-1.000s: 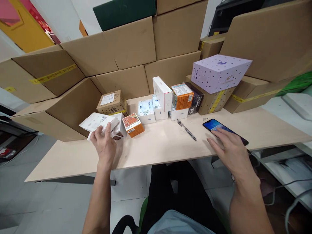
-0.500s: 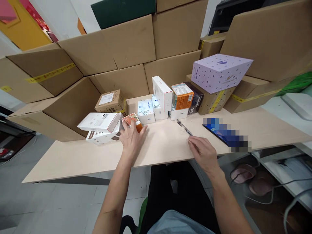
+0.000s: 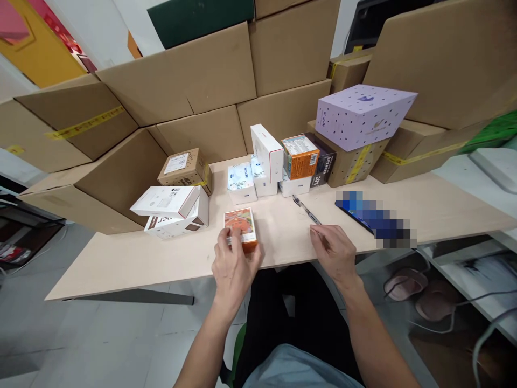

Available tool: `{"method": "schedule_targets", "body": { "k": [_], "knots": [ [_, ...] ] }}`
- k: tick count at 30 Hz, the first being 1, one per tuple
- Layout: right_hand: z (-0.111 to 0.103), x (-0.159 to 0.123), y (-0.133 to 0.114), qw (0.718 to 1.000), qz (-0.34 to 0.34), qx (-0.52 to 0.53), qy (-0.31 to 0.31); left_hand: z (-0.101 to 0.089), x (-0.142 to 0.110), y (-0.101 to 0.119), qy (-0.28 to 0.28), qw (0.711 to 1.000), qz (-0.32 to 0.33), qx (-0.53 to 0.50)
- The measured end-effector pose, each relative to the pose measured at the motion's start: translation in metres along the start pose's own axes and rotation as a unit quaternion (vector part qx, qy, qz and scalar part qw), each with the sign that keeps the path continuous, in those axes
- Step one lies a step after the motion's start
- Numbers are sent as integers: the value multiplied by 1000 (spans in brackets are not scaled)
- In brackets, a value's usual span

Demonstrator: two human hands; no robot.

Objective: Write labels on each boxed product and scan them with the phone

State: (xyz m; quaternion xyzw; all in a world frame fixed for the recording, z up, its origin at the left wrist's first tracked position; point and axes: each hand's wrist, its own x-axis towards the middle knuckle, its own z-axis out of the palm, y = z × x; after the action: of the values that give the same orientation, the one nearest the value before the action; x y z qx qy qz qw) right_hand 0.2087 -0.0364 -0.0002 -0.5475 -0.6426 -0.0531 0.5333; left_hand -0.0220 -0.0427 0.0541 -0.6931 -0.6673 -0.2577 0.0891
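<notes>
My left hand [image 3: 236, 264] is closed around a small orange box [image 3: 244, 220] with a food picture and a white band on top, near the table's front edge. Fingers lie over its top and left side, with the thumb at its right. My right hand [image 3: 334, 253] rests on the table with fingers curled together, at the near end of a pen [image 3: 306, 209]. It covers that end, and whether the fingers grip anything is hidden. A phone [image 3: 365, 218], partly pixelated, lies right of this hand.
White boxes [image 3: 165, 202] are stacked at left, before a small brown carton [image 3: 186, 170]. Behind stand tissue packs [image 3: 241, 183], an upright white box [image 3: 269, 153], another orange box [image 3: 301, 156] and a purple box [image 3: 363, 116] on a carton. Large cardboard boxes [image 3: 202, 75] wall the back.
My left hand went from the white boxes to the orange box, which has been brought right and toward me. My right hand moved left from the phone to the pen's near end, fingers curling.
</notes>
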Motion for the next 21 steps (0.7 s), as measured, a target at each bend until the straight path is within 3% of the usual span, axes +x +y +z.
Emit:
{"method": "schedule_targets", "body": {
  "k": [3, 5, 8, 11, 14, 21],
  "knots": [
    [5, 3, -19, 998, 18, 58, -36, 3, -10, -2, -11, 990, 28, -137],
    [9, 6, -31, 991, 30, 92, -89, 5, -7, -11, -36, 974, 0, -224],
    [19, 10, -43, 979, 54, 108, -167, 8, 3, -27, -72, 958, -67, -268],
    [31, 12, -49, 971, 57, 88, -213, 11, 12, -33, -116, 947, -45, -297],
    [37, 12, -53, 968, 48, 81, -232, 13, 14, -29, -128, 930, -24, -343],
    [31, 14, -50, 962, 24, 146, -230, 18, 16, -17, -75, 899, 12, -431]
  ]
}}
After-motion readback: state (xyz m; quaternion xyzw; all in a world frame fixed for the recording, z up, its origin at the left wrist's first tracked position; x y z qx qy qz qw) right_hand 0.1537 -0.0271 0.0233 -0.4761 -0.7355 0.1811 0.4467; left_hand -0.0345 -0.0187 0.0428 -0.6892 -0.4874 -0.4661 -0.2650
